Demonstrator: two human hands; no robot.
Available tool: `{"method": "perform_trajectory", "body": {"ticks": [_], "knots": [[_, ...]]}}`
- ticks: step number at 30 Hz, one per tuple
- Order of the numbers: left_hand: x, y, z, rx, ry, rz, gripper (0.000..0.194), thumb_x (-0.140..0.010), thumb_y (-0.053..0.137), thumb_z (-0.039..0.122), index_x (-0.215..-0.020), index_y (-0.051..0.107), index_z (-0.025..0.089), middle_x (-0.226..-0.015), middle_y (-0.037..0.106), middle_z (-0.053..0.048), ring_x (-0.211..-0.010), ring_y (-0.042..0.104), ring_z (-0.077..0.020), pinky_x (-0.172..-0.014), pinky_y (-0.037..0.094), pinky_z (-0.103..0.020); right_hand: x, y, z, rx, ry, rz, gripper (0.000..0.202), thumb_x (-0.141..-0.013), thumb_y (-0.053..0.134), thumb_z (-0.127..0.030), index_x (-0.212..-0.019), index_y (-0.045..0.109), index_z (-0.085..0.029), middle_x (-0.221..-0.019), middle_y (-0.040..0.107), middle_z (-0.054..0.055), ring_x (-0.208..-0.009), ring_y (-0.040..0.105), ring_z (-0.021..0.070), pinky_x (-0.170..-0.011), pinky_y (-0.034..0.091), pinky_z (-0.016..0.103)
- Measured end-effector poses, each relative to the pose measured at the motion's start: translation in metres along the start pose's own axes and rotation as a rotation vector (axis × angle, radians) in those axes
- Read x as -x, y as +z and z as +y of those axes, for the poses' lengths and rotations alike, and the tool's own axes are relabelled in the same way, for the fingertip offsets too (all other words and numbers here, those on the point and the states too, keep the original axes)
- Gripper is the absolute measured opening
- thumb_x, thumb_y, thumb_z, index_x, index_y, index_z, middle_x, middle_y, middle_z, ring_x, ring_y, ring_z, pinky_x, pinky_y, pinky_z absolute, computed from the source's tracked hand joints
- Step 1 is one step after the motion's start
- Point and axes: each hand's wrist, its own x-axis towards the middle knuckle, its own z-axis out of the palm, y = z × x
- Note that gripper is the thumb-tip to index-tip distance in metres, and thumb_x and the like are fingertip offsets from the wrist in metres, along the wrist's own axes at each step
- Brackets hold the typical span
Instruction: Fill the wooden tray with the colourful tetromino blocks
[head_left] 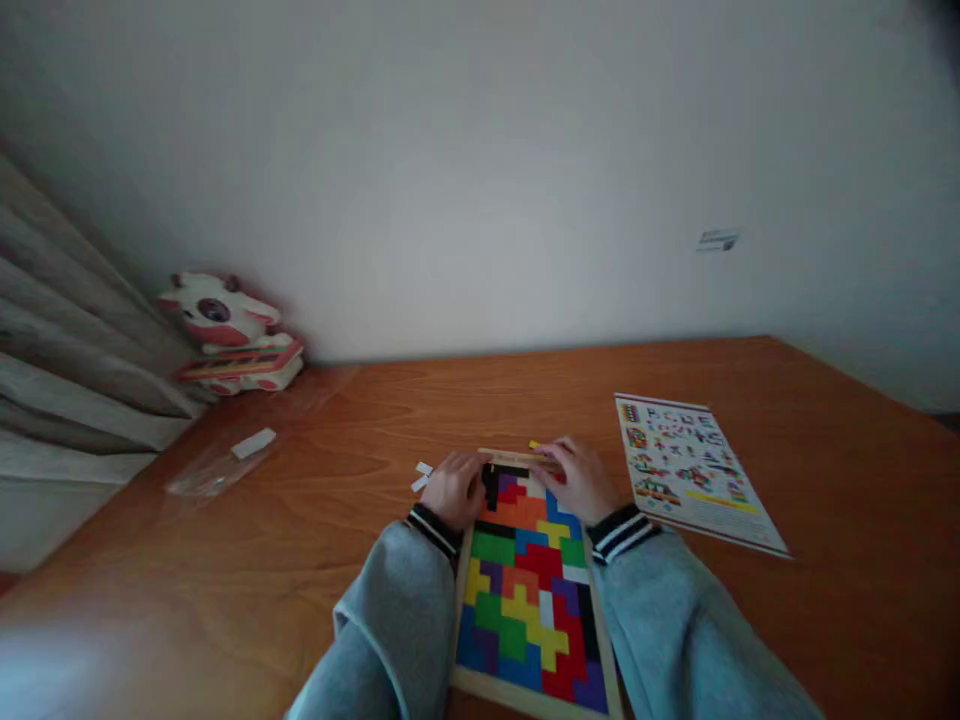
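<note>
The puzzle tray (534, 703) lies on the brown table (337, 600) between the person's sleeves, its bottom edge near the picture's lower border and its long sides partly covered by the cuffs. Colored blocks (531, 560) fill most of what shows. The left hand (454, 490) curls at the top left corner, fingertips partly hidden (I cannot tell whether it grips anything). The right hand (580, 482) bends over the top right corner, covering blocks there; whether it pinches one is unclear. A yellow scrap (534, 444) peeks out just beyond the top edge, too small to identify. The printed sheet's (675, 470) text is unreadable.
</note>
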Motion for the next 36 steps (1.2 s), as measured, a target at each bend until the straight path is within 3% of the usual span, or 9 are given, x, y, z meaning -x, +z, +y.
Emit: {"method": "perform_trajectory", "body": {"ticks": [6, 10, 14, 19, 25, 28, 33, 36], "knots": [[-0.001, -0.002, 0.004, 0.024, 0.046, -0.019, 0.05, -0.072, 0.048, 0.002, -0.118, 0.063, 0.016, -0.114, 0.07, -0.009, -0.102, 0.064, -0.0236, -0.091, 0.054, -0.039, -0.006, 0.001, -0.009, 0.026, 0.094, -0.004, 0.036, -0.083, 0.067, -0.047, -0.109, 0.066, -0.023, -0.102, 0.064, 0.009, -0.099, 0.062, 0.0267, -0.082, 0.046, 0.038], [-0.001, -0.003, 0.006, 0.052, 0.152, -0.064, 0.053, -0.07, 0.047, 0.001, -0.117, 0.066, 0.018, -0.114, 0.071, -0.006, -0.107, 0.063, -0.0227, -0.097, 0.053, -0.04, -0.008, 0.002, -0.004, -0.111, 0.139, 0.034, 0.033, -0.088, 0.06, -0.048, -0.104, 0.068, -0.022, -0.098, 0.065, 0.008, -0.09, 0.064, 0.0233, -0.079, 0.049, 0.036], [-0.001, -0.003, 0.006, 0.038, 0.146, -0.064, 0.049, -0.072, 0.046, 0.002, -0.114, 0.067, 0.016, -0.111, 0.072, -0.008, -0.107, 0.064, -0.0227, -0.097, 0.054, -0.04, -0.009, 0.002, 0.01, -0.214, 0.178, 0.089, 0.035, -0.095, 0.048, -0.045, -0.107, 0.068, -0.019, -0.094, 0.064, 0.008, -0.083, 0.063, 0.0201, -0.077, 0.051, 0.033], [0.001, -0.002, 0.007, 0.015, 0.128, -0.067, 0.05, -0.071, 0.044, 0.002, -0.113, 0.066, 0.016, -0.115, 0.071, -0.008, -0.109, 0.065, -0.0225, -0.096, 0.054, -0.04, -0.011, 0.005, 0.014, -0.184, 0.201, 0.08, 0.038, -0.09, 0.056, -0.048, -0.111, 0.07, -0.019, -0.095, 0.063, 0.01, -0.087, 0.063, 0.0228, -0.079, 0.051, 0.036], [0.002, -0.002, 0.01, -0.007, 0.133, -0.048, 0.045, -0.071, 0.045, 0.003, -0.106, 0.068, 0.018, -0.116, 0.071, -0.006, -0.107, 0.065, -0.022, -0.094, 0.056, -0.039, -0.011, 0.002, 0.017, -0.257, 0.241, 0.068, 0.026, -0.091, 0.054, -0.037, -0.096, 0.072, -0.019, -0.1, 0.064, 0.01, -0.087, 0.064, 0.0219, -0.081, 0.052, 0.036], [0.001, -0.002, 0.011, -0.009, 0.132, -0.039, 0.044, -0.071, 0.045, 0.003, -0.105, 0.068, 0.018, -0.115, 0.071, -0.006, -0.106, 0.066, -0.0218, -0.093, 0.056, -0.039, -0.011, 0.0, 0.02, -0.272, 0.235, 0.05, 0.027, -0.091, 0.054, -0.04, -0.087, 0.071, -0.019, -0.095, 0.066, 0.009, -0.083, 0.064, 0.0206, -0.078, 0.052, 0.034], [0.001, -0.001, 0.012, -0.012, 0.127, -0.036, 0.042, -0.072, 0.045, 0.004, -0.104, 0.068, 0.018, -0.114, 0.072, -0.006, -0.105, 0.066, -0.022, -0.092, 0.056, -0.039, -0.025, 0.004, 0.005, -0.151, 0.334, 0.057, 0.046, -0.081, 0.063, -0.056, -0.106, 0.066, -0.017, -0.098, 0.067, 0.012, -0.09, 0.063, 0.0254, -0.081, 0.05, 0.038], [0.002, 0.0, 0.012, -0.011, 0.131, -0.032, 0.04, -0.073, 0.045, 0.004, -0.104, 0.068, 0.018, -0.114, 0.071, -0.006, -0.104, 0.066, -0.022, -0.092, 0.056, -0.039, -0.042, 0.008, -0.007, -0.095, 0.35, -0.051, 0.045, -0.077, 0.068, -0.053, -0.108, 0.068, -0.02, -0.104, 0.067, 0.012, -0.095, 0.063, 0.0275, -0.082, 0.048, 0.038]]}}
